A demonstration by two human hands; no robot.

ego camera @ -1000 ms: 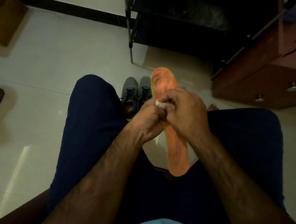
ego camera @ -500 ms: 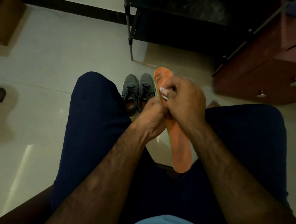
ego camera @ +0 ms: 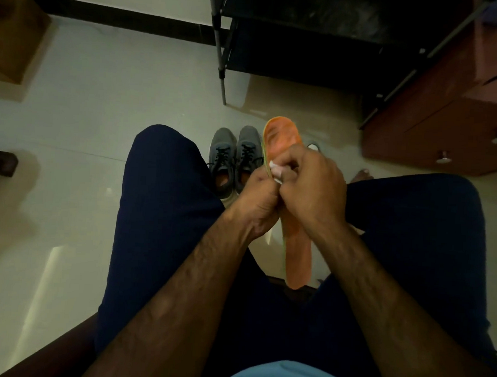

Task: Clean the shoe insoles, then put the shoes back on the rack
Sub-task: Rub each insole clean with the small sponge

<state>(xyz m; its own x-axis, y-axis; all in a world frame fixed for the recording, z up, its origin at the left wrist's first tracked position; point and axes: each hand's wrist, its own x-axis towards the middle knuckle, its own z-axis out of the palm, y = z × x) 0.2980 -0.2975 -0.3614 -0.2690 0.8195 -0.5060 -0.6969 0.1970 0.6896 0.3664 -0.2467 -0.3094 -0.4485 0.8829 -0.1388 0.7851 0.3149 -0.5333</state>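
An orange insole (ego camera: pixel 280 138) with a green edge is held lengthwise above my lap, its toe end pointing away from me. My left hand (ego camera: pixel 255 206) grips its left edge near the middle. My right hand (ego camera: pixel 310 188) pinches a small white wipe (ego camera: pixel 274 168) and presses it on the insole's upper part. A pair of grey lace-up shoes (ego camera: pixel 234 156) stands on the floor between my knees, toes pointing away. The black shoe rack (ego camera: pixel 307 33) stands beyond them.
A reddish-brown cabinet (ego camera: pixel 446 135) with round knobs stands at the right beside the rack. A small white thing (ego camera: pixel 313 146) lies on the pale tiled floor (ego camera: pixel 101 108) behind my right hand. A brown box (ego camera: pixel 13 40) sits at the far left.
My right hand slid the wipe up the insole toward the toe end, then back down a little. The left hand kept its grip on the insole's edge.
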